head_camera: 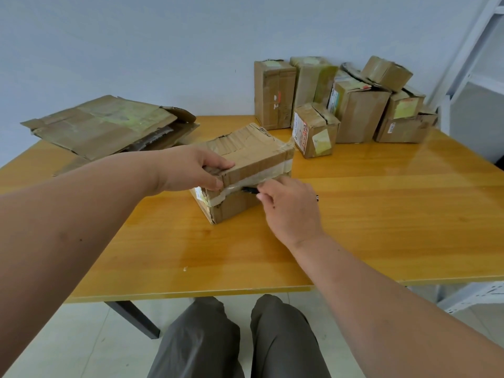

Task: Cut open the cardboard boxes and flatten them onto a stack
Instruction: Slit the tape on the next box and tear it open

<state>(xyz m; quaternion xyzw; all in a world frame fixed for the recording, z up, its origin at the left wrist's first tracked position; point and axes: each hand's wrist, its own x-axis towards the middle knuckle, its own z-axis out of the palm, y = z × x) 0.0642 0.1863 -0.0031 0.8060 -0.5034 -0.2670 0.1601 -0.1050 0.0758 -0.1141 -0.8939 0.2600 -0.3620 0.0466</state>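
Centrally, the left hand (191,167) lies over the near left corner of a taped cardboard box (242,170), its fingers laid across the top face and its thumb pressed against the side below, so the corner is clamped between them. The left forearm reaches in from the lower left, nearly straight, palm turned down. The right hand (289,205) comes in from the lower right with the wrist bent slightly inward and the fingers curled round a dark cutter (249,190), whose black tip shows past the fingertips and meets the band of pale tape (256,177) that runs along the box's near side. How far the tip has entered the tape cannot be told.

That box sits on the middle of a yellow wooden table (381,214), turned at an angle, with its crumpled, taped top facing up. To the far left, on the same table, lies a stack of flattened cardboard (109,126), its sheets splayed and overlapping, well apart from the box in hand. At the far right a cluster of unopened boxes (351,105) stands against the pale wall (136,36), some upright, some tilted, one small one perched on top of the others; the nearest of them sits just beside the far right corner of the held box. Below the table's near edge the person's knees (240,331) show in grey trousers over a light tiled floor (81,336)
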